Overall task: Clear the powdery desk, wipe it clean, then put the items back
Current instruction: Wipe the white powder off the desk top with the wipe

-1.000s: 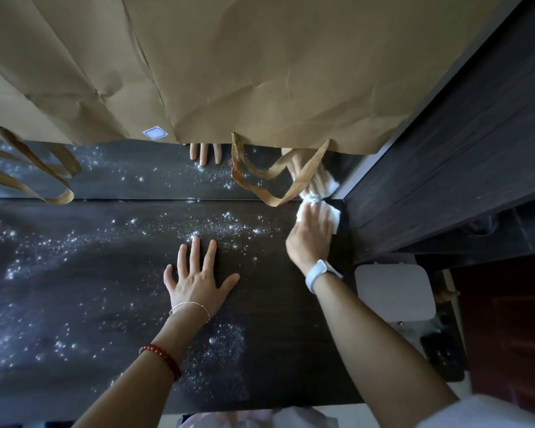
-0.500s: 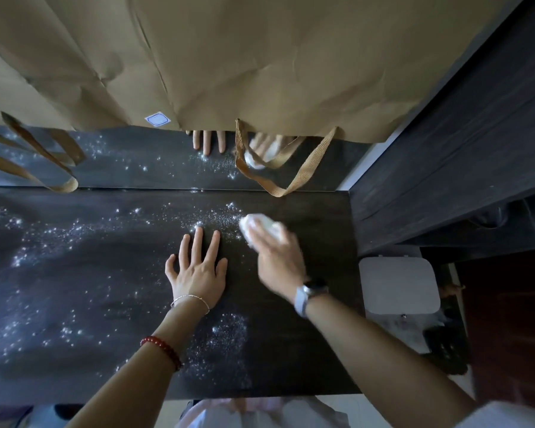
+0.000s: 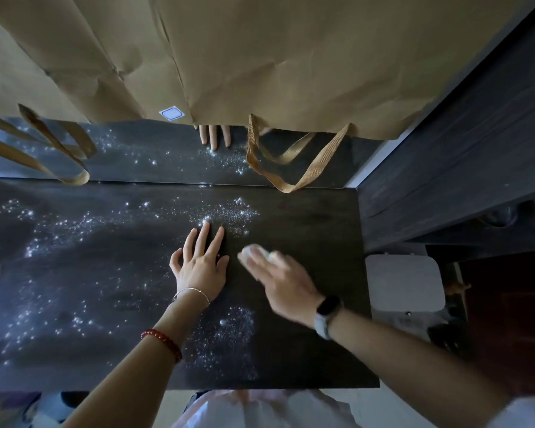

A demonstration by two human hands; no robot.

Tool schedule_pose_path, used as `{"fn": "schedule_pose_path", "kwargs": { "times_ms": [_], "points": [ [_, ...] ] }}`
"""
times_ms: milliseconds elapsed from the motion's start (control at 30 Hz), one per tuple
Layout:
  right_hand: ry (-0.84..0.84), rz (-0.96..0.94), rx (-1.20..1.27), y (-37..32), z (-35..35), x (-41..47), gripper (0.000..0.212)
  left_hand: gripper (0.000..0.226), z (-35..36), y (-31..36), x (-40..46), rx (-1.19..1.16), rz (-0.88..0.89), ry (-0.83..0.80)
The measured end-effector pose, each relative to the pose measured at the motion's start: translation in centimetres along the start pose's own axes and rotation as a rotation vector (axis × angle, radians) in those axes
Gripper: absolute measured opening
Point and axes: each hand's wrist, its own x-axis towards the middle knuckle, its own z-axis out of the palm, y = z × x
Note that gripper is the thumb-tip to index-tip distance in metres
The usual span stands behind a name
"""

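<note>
Dark desk (image 3: 306,350) flecked with white powder (image 3: 229,332); crumpled white tissue (image 3: 254,253) pressed flat mid-desk.

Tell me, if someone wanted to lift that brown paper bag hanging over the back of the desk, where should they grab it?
Probably by the woven handle loop dangling from the paper bag. It hangs open and free above the desk, so fingers could hook through it from below or the front. The paper itself is broad, creased and offers no firm edge.

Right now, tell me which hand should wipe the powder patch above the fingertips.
Right. The right hand already holds the wipe, just below that patch; the left hand lies flat, empty, on the desk.
</note>
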Motion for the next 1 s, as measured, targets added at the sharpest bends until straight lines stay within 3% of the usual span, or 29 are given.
{"fn": "schedule_pose_path", "kwargs": {
  "times_ms": [100, 300, 467, 800, 1000],
  "points": [
    [-0.053, 0.015, -0.058, -0.5, 0.2, -2.2, 0.057, 0.054, 0.0, 0.1, -0.1, 0.003, 0.002, 0.006],
    [-0.048, 0.481, -0.225, 6.8, -1.7, 0.9, 0.056, 0.054, 0.3, 0.3, -0.1, 0.0, -0.005, 0.027],
    [0.037, 0.65, -0.135, 10.4, -2.9, 2.6, 0.056, 0.054, 0.2, 0.3, -0.1, 0.01, 0.004, 0.021],
    [0.013, 0.553, -0.027, 2.9, 1.0, -11.5, 0.064, 0.054, 0.3, 0.4, -0.1, -0.024, 0.007, 0.029],
    [-0.008, 0.568, 0.067, 5.7, -0.1, -9.4, 0.053, 0.052, 0.4, 0.2, -0.3, -0.012, 0.021, 0.044]
  ]
}}
